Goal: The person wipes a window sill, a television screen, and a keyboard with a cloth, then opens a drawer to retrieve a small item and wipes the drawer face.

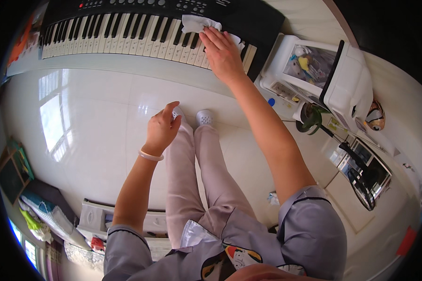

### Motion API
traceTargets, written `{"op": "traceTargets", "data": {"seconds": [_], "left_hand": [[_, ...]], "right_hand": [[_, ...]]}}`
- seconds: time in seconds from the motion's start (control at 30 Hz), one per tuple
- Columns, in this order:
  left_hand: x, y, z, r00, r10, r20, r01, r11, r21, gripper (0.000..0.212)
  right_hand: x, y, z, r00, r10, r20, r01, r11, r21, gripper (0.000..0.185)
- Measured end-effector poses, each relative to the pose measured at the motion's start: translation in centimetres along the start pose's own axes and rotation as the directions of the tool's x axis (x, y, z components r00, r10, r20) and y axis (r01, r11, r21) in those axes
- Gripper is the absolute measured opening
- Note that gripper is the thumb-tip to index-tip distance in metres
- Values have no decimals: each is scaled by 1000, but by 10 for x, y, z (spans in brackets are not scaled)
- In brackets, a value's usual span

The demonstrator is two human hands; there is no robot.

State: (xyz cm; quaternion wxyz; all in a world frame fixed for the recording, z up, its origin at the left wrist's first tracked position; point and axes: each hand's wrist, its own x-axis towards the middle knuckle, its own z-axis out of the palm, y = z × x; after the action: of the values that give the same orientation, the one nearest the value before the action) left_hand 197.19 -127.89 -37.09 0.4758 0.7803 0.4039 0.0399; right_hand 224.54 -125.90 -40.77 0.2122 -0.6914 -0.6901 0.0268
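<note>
An electronic keyboard (140, 37) with black and off-white keys lies across the top of the head view. My right hand (223, 52) rests flat, fingers together, on a crumpled white cloth or tissue (200, 24) that covers some keys near the right end and the panel's edge. Whether the fingers grip the cloth or only press it, I cannot tell. My left hand (163, 126) hangs over the floor in front of my white shoes (204, 117), fingers loosely curled and parted, holding nothing. A pale bangle (151, 155) circles the left wrist.
Right of the keyboard stands a white bin (348, 77) with a clear window, small items inside. A potted plant (311, 119), a blue cap (271, 102) and a racket-like object (362, 189) are nearby. A drawer unit (91, 216) and a sofa (49, 196) stand at lower left.
</note>
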Motion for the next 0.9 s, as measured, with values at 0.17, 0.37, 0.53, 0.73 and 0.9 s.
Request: {"op": "traceTargets", "data": {"seconds": [0.17, 0.37, 0.53, 0.73, 0.9], "left_hand": [[2, 1, 5, 1000, 13, 21, -14, 1000, 15, 33], [-7, 0, 12, 999, 0, 37, 0, 1000, -2, 31], [-17, -5, 19, 995, -48, 86, 47, 999, 13, 30], [-22, 0, 31, 992, -61, 111, 61, 998, 3, 28], [-19, 7, 32, 990, -66, 126, 63, 998, 29, 28]], "right_hand": [[-30, 29, -14, 989, 46, -137, -58, 995, -85, 40], [-47, 38, -14, 964, 105, -245, -143, 979, -142, 35], [-45, 25, -5, 891, 328, -313, -367, 927, -73, 37], [-83, 9, -14, 938, 270, -216, -275, 961, 6, 42], [-115, -5, -27, 978, 189, -86, -164, 958, 236, 39]]}}
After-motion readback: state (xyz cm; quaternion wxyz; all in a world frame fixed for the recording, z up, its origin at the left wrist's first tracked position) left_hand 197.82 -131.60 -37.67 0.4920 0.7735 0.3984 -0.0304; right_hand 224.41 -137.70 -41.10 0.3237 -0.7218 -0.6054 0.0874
